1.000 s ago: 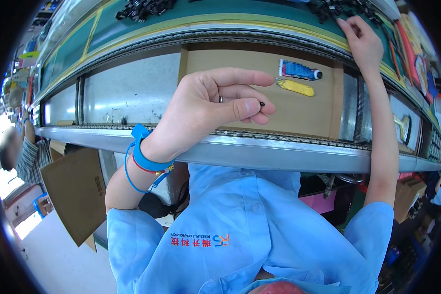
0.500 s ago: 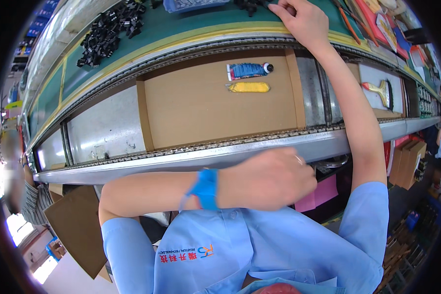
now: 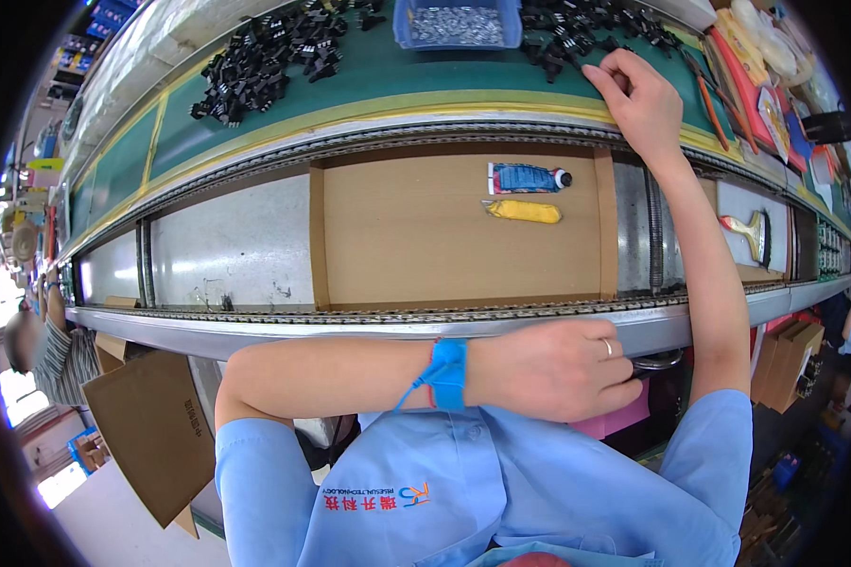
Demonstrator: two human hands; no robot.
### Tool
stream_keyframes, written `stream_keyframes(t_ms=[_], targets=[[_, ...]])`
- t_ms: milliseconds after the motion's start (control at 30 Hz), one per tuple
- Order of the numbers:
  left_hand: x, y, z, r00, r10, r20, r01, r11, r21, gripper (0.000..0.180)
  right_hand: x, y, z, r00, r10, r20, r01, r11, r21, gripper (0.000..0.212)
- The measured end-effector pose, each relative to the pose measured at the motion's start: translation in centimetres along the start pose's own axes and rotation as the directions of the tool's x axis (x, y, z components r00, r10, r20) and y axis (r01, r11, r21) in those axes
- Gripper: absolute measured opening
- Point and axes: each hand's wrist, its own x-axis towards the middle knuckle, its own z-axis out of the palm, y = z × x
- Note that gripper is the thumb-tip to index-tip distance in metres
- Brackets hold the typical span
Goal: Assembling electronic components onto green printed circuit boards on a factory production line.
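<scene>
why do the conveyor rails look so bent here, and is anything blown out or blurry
Head view: fisheye bending curves the silver metal conveyor rail toward the rim; daylight at the lower left blows out; the brown cardboard tray and right hand on the black plastic parts stay sharp.

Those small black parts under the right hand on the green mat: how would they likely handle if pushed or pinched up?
The black parts look small, rigid, probably light. Heaped loosely, they would likely scatter or snag. The right hand rests at the heap's edge.
</scene>
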Motion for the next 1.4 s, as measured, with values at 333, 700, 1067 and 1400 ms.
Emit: stream_keyframes(t_ms=[333,700,1067,1400], targets=[[-6.1,-2.9,-7.8,0.894,-0.342,-0.29,0.367,0.929,0.037,0.014,-1.8,3.7,1.0,0.993,0.02,0.115,-0.045,0.976,0.215,0.012],[-5.9,-1.0,-8.0,0.64,-0.732,-0.232,0.543,0.645,-0.538,0.021,-2.6,4.9,-0.2,0.97,0.084,0.23,-0.124,0.978,0.168,0.016],[-5.8,-1.8,-11.2,0.504,-0.821,0.266,0.557,0.074,-0.828,0.024,-1.5,1.0,-2.3,0.987,-0.119,0.104,0.114,0.992,0.047,0.032],[-8.0,-3.8,-10.2,0.735,-0.632,-0.246,0.637,0.768,-0.067,0.004,-1.4,-0.5,-1.2,0.969,-0.155,0.194,0.175,0.98,-0.09,0.034]])
